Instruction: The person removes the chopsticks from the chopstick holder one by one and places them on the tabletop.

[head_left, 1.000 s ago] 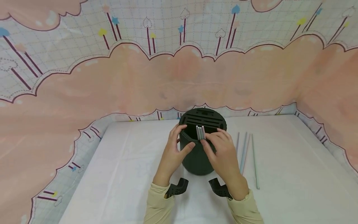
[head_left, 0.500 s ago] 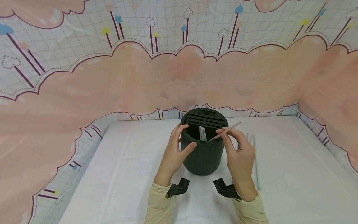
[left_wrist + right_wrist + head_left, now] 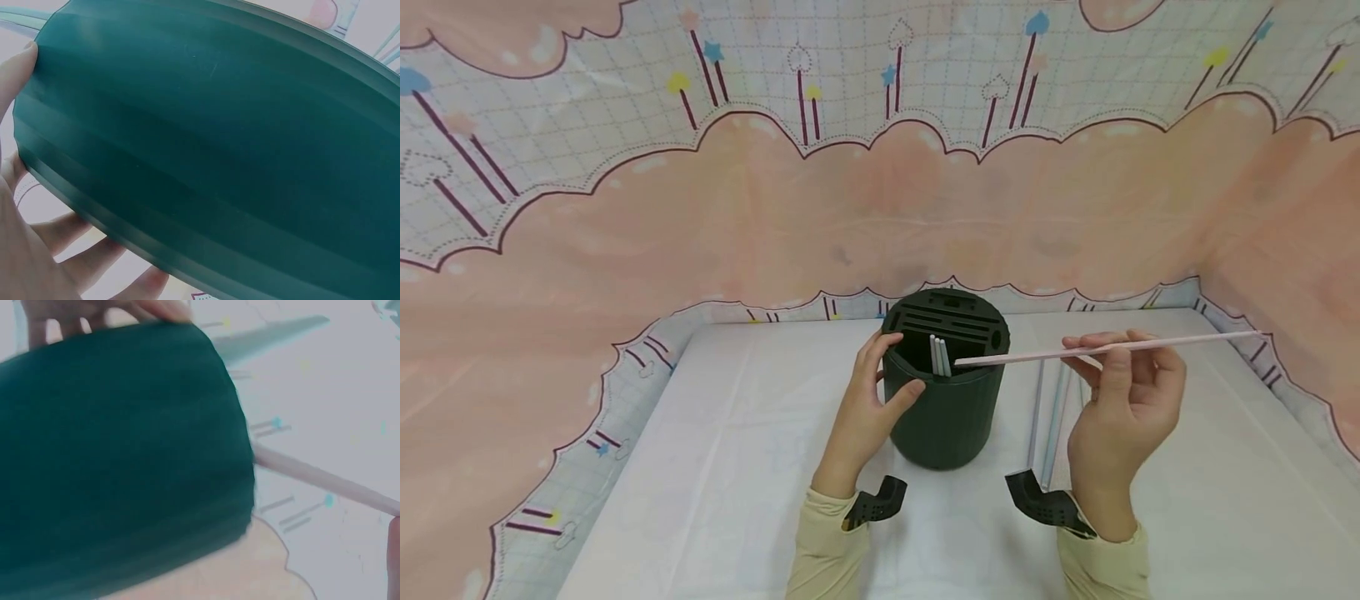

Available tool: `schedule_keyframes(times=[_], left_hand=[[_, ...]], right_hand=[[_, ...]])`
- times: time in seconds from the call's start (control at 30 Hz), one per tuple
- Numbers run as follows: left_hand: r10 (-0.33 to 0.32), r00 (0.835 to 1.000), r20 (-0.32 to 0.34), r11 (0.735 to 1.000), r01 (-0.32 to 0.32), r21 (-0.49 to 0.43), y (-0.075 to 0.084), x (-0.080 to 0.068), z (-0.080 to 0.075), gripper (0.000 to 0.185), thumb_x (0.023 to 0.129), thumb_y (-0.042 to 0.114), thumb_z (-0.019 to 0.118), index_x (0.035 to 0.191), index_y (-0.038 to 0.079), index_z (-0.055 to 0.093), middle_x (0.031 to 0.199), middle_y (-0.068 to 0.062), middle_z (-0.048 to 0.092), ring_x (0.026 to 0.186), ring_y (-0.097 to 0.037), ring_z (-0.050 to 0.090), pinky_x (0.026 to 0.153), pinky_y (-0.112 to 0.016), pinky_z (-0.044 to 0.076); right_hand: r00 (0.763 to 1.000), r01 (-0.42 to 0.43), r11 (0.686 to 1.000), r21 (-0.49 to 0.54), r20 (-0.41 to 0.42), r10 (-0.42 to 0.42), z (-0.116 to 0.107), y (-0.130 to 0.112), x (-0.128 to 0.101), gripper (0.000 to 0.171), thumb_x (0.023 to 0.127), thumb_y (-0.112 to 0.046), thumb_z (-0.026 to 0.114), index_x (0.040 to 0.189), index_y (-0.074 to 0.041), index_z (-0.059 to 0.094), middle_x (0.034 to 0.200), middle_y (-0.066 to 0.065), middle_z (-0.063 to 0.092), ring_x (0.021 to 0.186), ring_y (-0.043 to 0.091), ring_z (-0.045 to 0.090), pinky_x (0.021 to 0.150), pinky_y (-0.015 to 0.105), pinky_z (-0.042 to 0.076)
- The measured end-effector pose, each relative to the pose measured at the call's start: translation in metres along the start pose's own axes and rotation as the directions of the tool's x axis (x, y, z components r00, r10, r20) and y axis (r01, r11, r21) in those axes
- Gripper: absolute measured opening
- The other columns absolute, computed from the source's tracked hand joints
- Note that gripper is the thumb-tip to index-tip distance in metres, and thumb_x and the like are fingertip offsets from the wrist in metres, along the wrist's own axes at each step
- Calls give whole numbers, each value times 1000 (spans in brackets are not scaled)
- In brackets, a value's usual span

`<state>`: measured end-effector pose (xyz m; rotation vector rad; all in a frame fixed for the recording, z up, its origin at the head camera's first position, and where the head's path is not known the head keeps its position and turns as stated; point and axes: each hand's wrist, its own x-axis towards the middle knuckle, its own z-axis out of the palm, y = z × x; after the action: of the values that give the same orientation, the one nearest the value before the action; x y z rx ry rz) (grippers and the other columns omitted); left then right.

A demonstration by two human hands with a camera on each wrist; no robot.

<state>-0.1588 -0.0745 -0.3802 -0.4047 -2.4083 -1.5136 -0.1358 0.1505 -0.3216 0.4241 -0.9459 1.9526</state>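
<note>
Your left hand [image 3: 867, 400] curls against the left wall of the dark green holder [image 3: 945, 400] standing on the worktop [image 3: 715, 467], gripping it. Two pale straws [image 3: 938, 357] stand inside the holder. Right of the holder, your right hand [image 3: 1123, 400] pinches a pink straw [image 3: 1037, 355], held level, its tip over the holder's rim. More straws [image 3: 1048, 417] lie right of the holder.

Pink cloud-print backdrop [image 3: 880, 217], white tabletop [image 3: 715, 467]

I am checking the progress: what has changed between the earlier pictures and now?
The right hand let go of the straws in the green holder, took a pink straw and brought it to the rim. The left hand keeps gripping the holder; other straws lie on the table.
</note>
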Motion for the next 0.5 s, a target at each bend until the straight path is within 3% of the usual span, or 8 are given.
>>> schedule_keyframes(times=[0.13, 0.27, 0.4, 0.5], left_hand=[[10, 1000, -1, 1000, -10, -4, -1, 0, 0, 58, 81, 50, 57, 131, 42, 30, 144, 13, 15, 129, -11, 22, 98, -44, 32], [13, 1000, 1, 1000, -13, -5, -1, -1, 1, 58, 81, 50, 57, 131, 42, 29, 144, 14, 14, 129, -9, 22, 98, -45, 32], [14, 1000, 0, 1000, -14, -2, -1, -1, 0, 57, 81, 50, 57, 131, 42, 29, 144, 14, 14, 129, -9, 21, 99, -45, 32], [21, 1000, -6, 1000, -21, 1, -1, -1, 0, 58, 82, 49, 57, 132, 40, 30, 144, 11, 15, 129, -11, 22, 98, -46, 32]], right_hand=[[993, 16, 987, 162, -121, 4, -13, 0, 12, 23, 86, 9, 49, 107, 13, 39, 79, 36, 50, 67, 44, 58, 61, 46, 51], [973, 44, 979, 200, -231, 4, -27, -4, 23, 24, 86, 5, 51, 106, 11, 40, 77, 36, 50, 65, 45, 57, 58, 46, 51], [963, 54, 996, 64, -268, -35, -44, -4, 32, 26, 84, 1, 57, 105, 9, 44, 77, 36, 50, 64, 43, 57, 56, 44, 52], [968, 6, 997, -81, -250, -27, -60, 1, 36, 29, 83, -4, 61, 106, 8, 48, 79, 33, 52, 65, 39, 58, 59, 40, 53]])
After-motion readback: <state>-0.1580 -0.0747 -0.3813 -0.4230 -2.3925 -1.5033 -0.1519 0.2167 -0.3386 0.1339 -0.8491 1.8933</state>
